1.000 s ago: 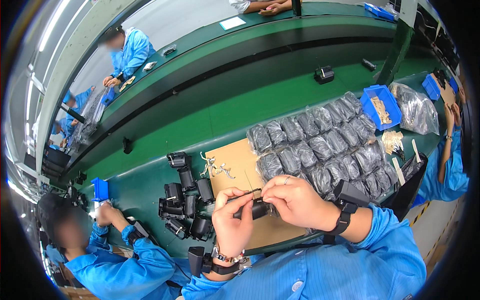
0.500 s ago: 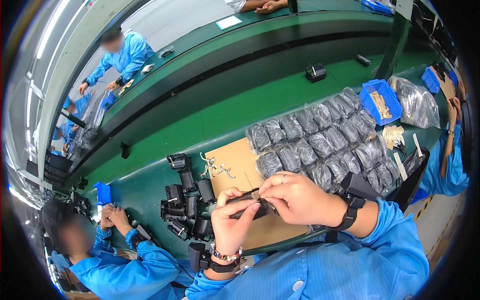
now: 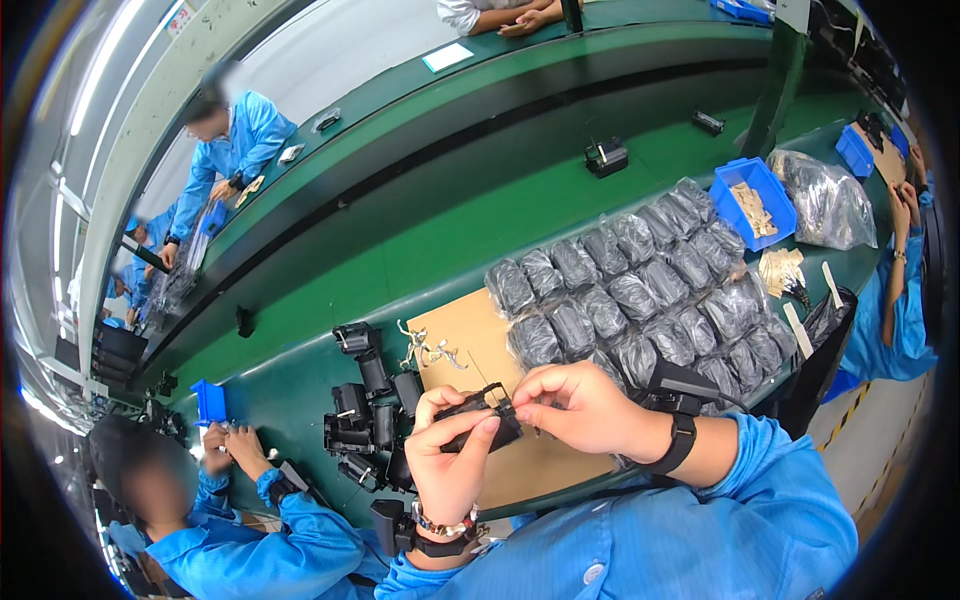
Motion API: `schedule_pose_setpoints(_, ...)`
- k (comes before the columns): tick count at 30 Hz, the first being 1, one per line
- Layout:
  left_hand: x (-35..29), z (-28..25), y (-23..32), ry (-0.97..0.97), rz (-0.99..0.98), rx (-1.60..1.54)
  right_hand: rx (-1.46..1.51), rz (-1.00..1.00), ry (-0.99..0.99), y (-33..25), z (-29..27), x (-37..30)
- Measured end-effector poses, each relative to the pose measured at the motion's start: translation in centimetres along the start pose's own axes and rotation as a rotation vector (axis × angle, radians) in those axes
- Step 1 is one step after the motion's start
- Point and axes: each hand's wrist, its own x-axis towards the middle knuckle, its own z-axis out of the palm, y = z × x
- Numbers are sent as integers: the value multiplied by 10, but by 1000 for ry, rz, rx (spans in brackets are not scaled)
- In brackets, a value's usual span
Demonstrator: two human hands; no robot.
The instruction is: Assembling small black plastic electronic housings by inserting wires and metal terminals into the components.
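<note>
My left hand (image 3: 450,445) grips a black plastic housing (image 3: 508,430) between thumb and fingers, above the cardboard sheet. A thin wire rises from the housing, and a small tan piece (image 3: 494,396) shows at its upper end. At the housing's right end my right hand (image 3: 580,405) is closed in a pinch; what lies between its fingertips is too small to make out. Several similar black housings (image 3: 384,420) lie in a loose pile left of my hands. Silvery metal pieces (image 3: 440,353) rest on the cardboard (image 3: 470,318) just beyond.
Rows of plastic-wrapped black units (image 3: 633,285) cover the table to the right. Past them stand a blue bin (image 3: 728,212) of tan pieces and a clear plastic bag (image 3: 825,205). A green conveyor belt (image 3: 440,240) runs behind. Co-workers sit close at left and far right.
My right fingertips have drawn slightly off the housing's upper end, uncovering more of the tan piece. The left hand keeps its grip. Across the belt, a co-worker's arm has reached lower.
</note>
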Motion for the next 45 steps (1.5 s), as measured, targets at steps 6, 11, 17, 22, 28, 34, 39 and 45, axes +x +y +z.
schedule_pose_setpoints(6, 0, -1, 10, -20, 66, 102, 177, -32, -50, 8, 3, -1)
schedule_pose_setpoints(11, -4, 1, 12, 10, 172, 199, 528, 323, -103, 3, -3, -2)
schedule_pose_setpoints(17, -5, 2, 20, -9, 347, 337, 538, 412, -52, 2, 0, -4)
schedule_pose_setpoints(22, -4, 2, 15, 16, 415, 345, 559, 477, -25, -9, 3, -7)
schedule_pose_setpoints(28, -1, -1, 12, 31, 351, 363, -506, -350, 47, -36, -7, -2)
schedule_pose_setpoints(34, -4, 0, 14, 41, 304, 379, -702, -451, -188, -52, -3, -6)
schedule_pose_setpoints(39, -6, 3, 5, 26, 302, 361, -556, -322, -215, -36, -15, 2)
schedule_pose_setpoints(45, -7, 11, 10, 142, 342, 377, -423, -136, -61, -23, -9, -4)
